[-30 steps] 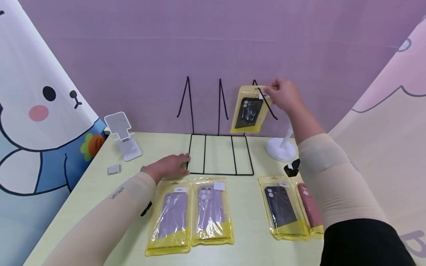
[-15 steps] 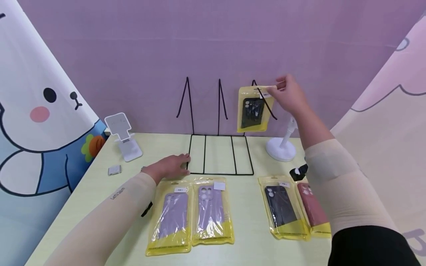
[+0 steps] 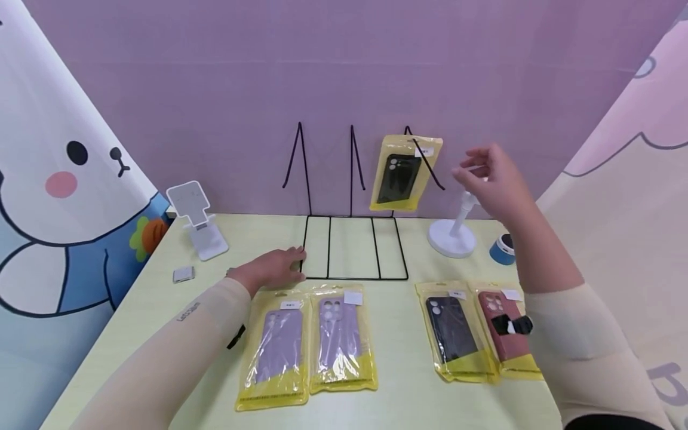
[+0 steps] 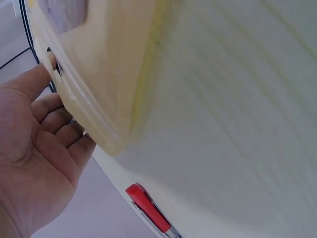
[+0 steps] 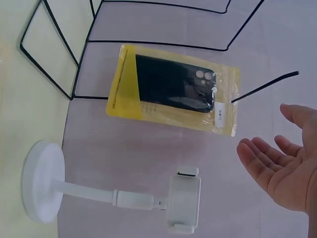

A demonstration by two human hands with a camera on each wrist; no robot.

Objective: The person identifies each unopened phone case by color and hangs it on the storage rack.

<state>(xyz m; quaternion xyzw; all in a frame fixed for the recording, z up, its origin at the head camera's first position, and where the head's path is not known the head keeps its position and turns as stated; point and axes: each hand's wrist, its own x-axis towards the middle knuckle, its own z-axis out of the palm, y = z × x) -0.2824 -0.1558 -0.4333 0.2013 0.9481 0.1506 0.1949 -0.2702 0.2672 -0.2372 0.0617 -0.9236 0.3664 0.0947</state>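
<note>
Yellow-trimmed hung bag (image 3: 399, 182), black case inside: suspended on the right hook (image 3: 436, 177) of the rack (image 3: 349, 278). Right hand (image 3: 497, 182): relaxed, apart from the bag, overlapping the right stand (image 3: 451, 240). Left hand (image 3: 274, 267): at the rack's left bar; grip cannot be told. Blue jar (image 3: 502, 254): beside that stand. Two lilac bags (image 3: 280, 346), a black bag (image 3: 450, 331) and a red bag (image 3: 507, 346): flat on the surface (image 3: 398, 352); a strap (image 3: 502, 324) overlaps the red one. White label (image 5: 220, 114): print too small to read. Left sleeve (image 3: 177, 358): dark lettering.

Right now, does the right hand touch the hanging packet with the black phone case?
No, the right wrist view shows a gap between the right hand and the hanging packet.
</note>
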